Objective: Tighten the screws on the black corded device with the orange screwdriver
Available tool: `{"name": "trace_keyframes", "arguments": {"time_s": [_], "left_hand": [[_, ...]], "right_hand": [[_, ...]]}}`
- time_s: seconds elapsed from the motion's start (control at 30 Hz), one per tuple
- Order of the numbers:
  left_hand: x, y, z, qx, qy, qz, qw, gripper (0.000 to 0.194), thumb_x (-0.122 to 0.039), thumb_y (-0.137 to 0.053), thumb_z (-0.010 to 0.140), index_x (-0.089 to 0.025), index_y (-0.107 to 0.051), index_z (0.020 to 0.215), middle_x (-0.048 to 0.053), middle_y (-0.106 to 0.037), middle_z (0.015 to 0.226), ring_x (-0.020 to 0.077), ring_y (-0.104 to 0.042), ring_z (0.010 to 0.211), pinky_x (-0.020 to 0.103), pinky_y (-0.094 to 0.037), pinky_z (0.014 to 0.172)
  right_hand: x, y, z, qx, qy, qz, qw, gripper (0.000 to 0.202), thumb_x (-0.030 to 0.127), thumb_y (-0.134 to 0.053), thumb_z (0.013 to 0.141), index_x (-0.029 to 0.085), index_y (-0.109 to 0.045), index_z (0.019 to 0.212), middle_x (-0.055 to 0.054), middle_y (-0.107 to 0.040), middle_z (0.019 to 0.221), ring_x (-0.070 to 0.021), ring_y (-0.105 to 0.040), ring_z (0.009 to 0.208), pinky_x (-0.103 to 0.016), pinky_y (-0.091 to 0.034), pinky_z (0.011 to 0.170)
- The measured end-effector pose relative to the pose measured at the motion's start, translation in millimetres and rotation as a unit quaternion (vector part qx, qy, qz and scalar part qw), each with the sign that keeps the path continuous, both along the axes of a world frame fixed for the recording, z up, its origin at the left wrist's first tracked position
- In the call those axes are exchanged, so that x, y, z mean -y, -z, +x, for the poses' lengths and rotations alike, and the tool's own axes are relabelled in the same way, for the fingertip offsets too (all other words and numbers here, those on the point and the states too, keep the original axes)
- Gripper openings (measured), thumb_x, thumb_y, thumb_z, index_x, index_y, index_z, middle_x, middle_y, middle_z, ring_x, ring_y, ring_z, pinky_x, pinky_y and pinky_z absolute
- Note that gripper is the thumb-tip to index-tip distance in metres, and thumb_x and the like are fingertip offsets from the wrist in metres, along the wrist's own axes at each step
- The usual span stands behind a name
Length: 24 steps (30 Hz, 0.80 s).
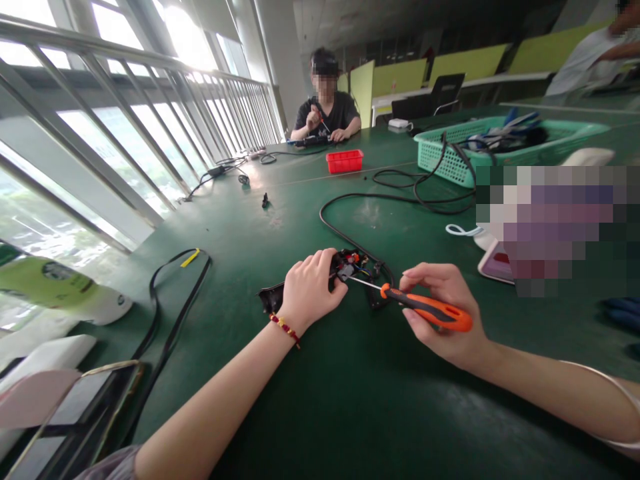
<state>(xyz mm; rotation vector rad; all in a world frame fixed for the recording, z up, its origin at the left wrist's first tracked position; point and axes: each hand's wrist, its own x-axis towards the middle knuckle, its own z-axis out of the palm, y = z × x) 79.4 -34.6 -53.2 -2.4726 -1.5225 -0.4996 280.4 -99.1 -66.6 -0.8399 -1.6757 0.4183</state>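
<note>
My left hand (311,283) is closed over a black device (273,298) lying on the green table, with its fingers wrapped round the body. The device's opened right end shows red parts and coloured wires, and a black cable runs from it. Between the fingers and thumb of my right hand (450,320) is an orange and black screwdriver (430,310). Its thin shaft points left, and the tip is at the exposed inner parts beside my left thumb. Exactly what the tip touches is too small to tell.
A red tray (345,161) stands further back, with a green basket (510,160) of tools at the back right. The black cable (350,195) loops between. Bottle (65,290) and phone (80,413) lie left; a person (327,113) sits opposite.
</note>
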Motion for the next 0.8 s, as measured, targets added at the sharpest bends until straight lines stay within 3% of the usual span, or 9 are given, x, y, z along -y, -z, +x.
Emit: {"name": "trace_keyframes", "arguments": {"time_s": [0.1,0.2,0.33,0.43,0.53,0.63,0.73,0.8], "left_hand": [[-0.4,0.8,-0.2,0.001,0.003,0.004,1.0,0.038,-0.028,-0.047,0.076,-0.019,-0.046,0.112,0.003,-0.064,0.101,0.021,-0.06,0.088,0.031,-0.044,0.075],[-0.6,1.6,-0.4,0.003,0.004,0.009,1.0,0.038,-0.028,-0.047,0.076,-0.019,-0.046,0.113,0.003,-0.063,0.102,0.021,-0.06,0.088,0.032,-0.044,0.074],[-0.3,1.9,-0.2,0.005,0.005,0.007,1.0,0.038,-0.028,-0.047,0.076,-0.019,-0.046,0.113,0.003,-0.063,0.103,0.0208,-0.06,0.089,0.031,-0.044,0.075],[-0.1,1.7,-0.1,0.002,0.003,0.003,1.0,0.038,-0.028,-0.047,0.076,-0.019,-0.046,0.113,0.004,-0.063,0.103,0.0207,-0.06,0.089,0.031,-0.044,0.075],[-0.3,1.8,-0.5,0.002,0.005,0.003,1.0,0.038,-0.028,-0.047,0.077,-0.019,-0.046,0.113,0.004,-0.063,0.103,0.0207,-0.06,0.09,0.031,-0.044,0.075],[-0.7,2.2,-0.8,0.004,0.005,0.001,1.0,0.038,-0.028,-0.047,0.077,-0.019,-0.045,0.114,0.004,-0.063,0.104,0.0207,-0.06,0.092,0.031,-0.044,0.076],[-0.9,2.6,-0.8,0.004,0.001,0.001,1.0,0.038,-0.028,-0.047,0.077,-0.019,-0.046,0.114,0.004,-0.063,0.104,0.0207,-0.06,0.093,0.03,-0.044,0.077],[-0.9,2.6,-0.6,0.005,0.002,0.003,1.0,0.038,-0.028,-0.047,0.077,-0.019,-0.046,0.114,0.004,-0.063,0.103,0.0208,-0.06,0.093,0.031,-0.044,0.076]], "right_hand": [[-0.3,-3.7,1.2,0.032,-0.017,-0.033,0.999,0.042,0.015,-0.059,0.072,0.023,-0.044,0.11,0.003,-0.052,0.07,-0.012,-0.053,0.06,-0.025,-0.046,0.054],[1.7,-6.0,0.1,0.039,-0.005,-0.053,0.998,0.027,0.018,-0.058,0.076,0.023,-0.048,0.101,0.005,-0.052,0.062,-0.0088,-0.048,0.047,-0.021,-0.039,0.043],[0.9,-3.2,-2.4,-0.002,0.028,-0.022,0.999,0.032,0.014,-0.061,0.072,0.024,-0.049,0.101,-0.001,-0.059,0.081,-0.0148,-0.06,0.071,-0.026,-0.05,0.059],[-2.6,-1.1,-1.4,-0.016,0.004,-0.008,1.0,0.043,0.013,-0.06,0.07,0.024,-0.046,0.11,-0.004,-0.057,0.092,-0.018,-0.059,0.083,-0.033,-0.051,0.073],[-2.9,-3.3,0.6,0.011,-0.019,-0.032,0.999,0.047,0.017,-0.061,0.071,0.023,-0.043,0.114,-0.002,-0.055,0.084,-0.0155,-0.057,0.073,-0.03,-0.05,0.065],[0.8,-7.5,0.6,0.049,-0.012,-0.044,0.998,0.035,0.019,-0.06,0.074,0.023,-0.047,0.106,0.002,-0.056,0.074,-0.0109,-0.054,0.056,-0.024,-0.046,0.052],[3.2,-8.4,-1.5,0.06,0.017,-0.036,0.997,0.023,0.018,-0.059,0.075,0.024,-0.052,0.096,-0.001,-0.06,0.081,-0.0129,-0.059,0.063,-0.024,-0.048,0.054],[2.3,-6.5,-2.8,0.022,0.023,-0.032,0.999,0.028,0.015,-0.06,0.074,0.025,-0.051,0.099,-0.002,-0.06,0.084,-0.0145,-0.061,0.071,-0.025,-0.051,0.06]]}}
